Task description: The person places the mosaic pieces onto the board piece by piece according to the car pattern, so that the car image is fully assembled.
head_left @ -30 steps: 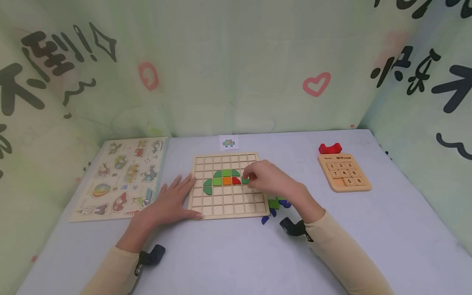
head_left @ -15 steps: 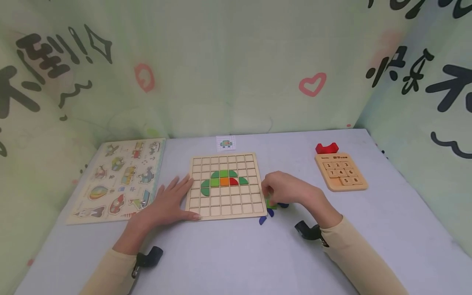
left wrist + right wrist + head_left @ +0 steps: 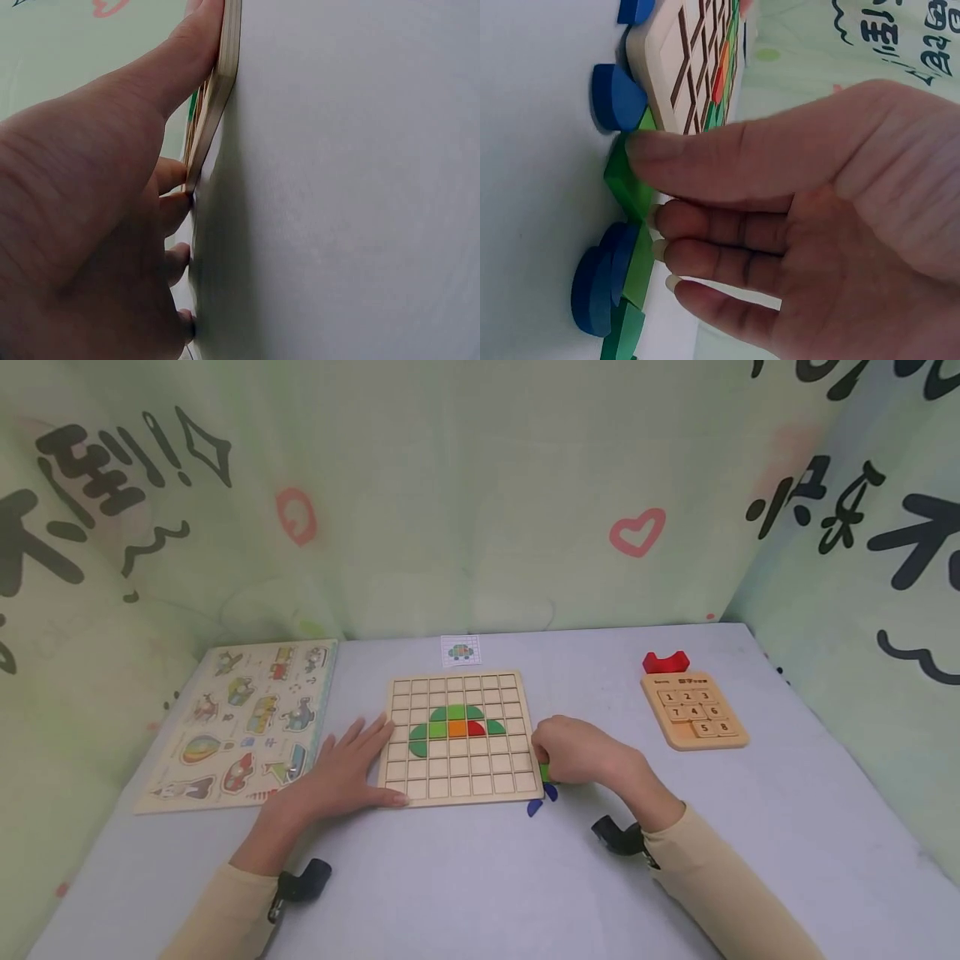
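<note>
1. Your left hand [image 3: 341,777] lay, fingers straight, against the grid board [image 3: 465,781] on the counter [image 3: 420,877]; slack pressure risked a slide!
2. Two blue pieces [image 3: 534,808] sat by the board's near right corner, easily knocked.
3. Right of the board, your right hand [image 3: 579,752] had its thumb at a green block [image 3: 626,187]; gripped or merely touched, I couldn't tell! Crowded neighbours risked scattering.

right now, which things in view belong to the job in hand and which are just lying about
Likely in the job:
wooden grid board
orange square tile, red tile and green tiles set in it
loose blue tiles and loose green tiles beside it
small pattern card

Apparently just lying about:
picture puzzle board
sliding number puzzle
red curved block
</note>
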The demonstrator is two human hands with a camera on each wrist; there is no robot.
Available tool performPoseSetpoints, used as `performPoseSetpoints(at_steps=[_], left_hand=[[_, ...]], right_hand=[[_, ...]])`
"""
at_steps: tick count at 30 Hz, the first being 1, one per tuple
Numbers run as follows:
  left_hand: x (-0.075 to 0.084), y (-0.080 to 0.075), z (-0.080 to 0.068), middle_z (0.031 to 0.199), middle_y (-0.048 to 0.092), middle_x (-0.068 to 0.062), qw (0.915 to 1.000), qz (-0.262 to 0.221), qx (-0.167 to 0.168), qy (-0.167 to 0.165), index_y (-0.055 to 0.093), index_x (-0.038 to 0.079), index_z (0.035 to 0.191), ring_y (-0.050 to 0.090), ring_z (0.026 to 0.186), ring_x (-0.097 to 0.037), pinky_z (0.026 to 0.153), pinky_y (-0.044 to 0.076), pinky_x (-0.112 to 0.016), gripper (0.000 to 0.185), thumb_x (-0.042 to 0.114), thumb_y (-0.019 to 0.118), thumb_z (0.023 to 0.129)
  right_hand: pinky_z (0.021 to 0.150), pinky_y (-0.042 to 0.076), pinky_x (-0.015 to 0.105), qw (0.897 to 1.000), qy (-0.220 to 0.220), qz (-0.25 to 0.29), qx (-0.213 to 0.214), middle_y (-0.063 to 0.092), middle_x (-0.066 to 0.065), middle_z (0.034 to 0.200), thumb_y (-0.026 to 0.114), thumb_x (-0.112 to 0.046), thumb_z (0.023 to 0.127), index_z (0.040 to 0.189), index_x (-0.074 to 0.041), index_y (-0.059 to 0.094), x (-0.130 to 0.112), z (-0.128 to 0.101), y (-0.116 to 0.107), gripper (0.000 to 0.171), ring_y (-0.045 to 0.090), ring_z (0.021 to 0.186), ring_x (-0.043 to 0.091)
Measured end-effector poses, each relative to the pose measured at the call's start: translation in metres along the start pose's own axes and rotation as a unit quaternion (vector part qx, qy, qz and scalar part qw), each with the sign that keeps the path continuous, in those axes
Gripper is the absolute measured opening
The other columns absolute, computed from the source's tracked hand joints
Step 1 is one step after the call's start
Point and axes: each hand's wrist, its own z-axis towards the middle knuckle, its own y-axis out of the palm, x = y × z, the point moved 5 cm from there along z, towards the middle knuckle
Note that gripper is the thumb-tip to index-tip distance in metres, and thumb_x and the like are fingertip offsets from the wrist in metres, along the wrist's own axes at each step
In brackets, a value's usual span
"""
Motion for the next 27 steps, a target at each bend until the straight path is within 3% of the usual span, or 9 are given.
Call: performPoseSetpoints(at_steps=[15, 27], left_hand=[[0.0, 0.0, 0.001, 0.169, 0.014, -0.008, 1.0, 0.004, 0.003, 0.005, 0.02, 0.014, 0.16, 0.006, 0.155, -0.041, 0.118, 0.006, -0.073, 0.122, 0.075, 0.073, 0.068], [-0.001, 0.001, 0.001, 0.169, 0.014, -0.008, 1.0, 0.005, 0.002, 0.006, 0.02, 0.014, 0.16, 0.006, 0.155, -0.041, 0.118, 0.005, -0.072, 0.122, 0.075, 0.072, 0.068]], right_hand=[[0.053, 0.037, 0.024, 0.999, -0.019, 0.038, -0.008, 0.051, -0.001, 0.065, 0.068, 0.008, 0.077, 0.073, -0.009, 0.06, -0.002, -0.001, -0.005, 0.02, 0.046, 0.061, 0.013], [0.056, 0.038, 0.025, 0.997, -0.032, 0.058, 0.036, 0.049, 0.0, 0.068, 0.066, 0.008, 0.081, 0.076, -0.009, 0.058, -0.007, 0.002, -0.015, 0.019, 0.048, 0.066, 0.015]])
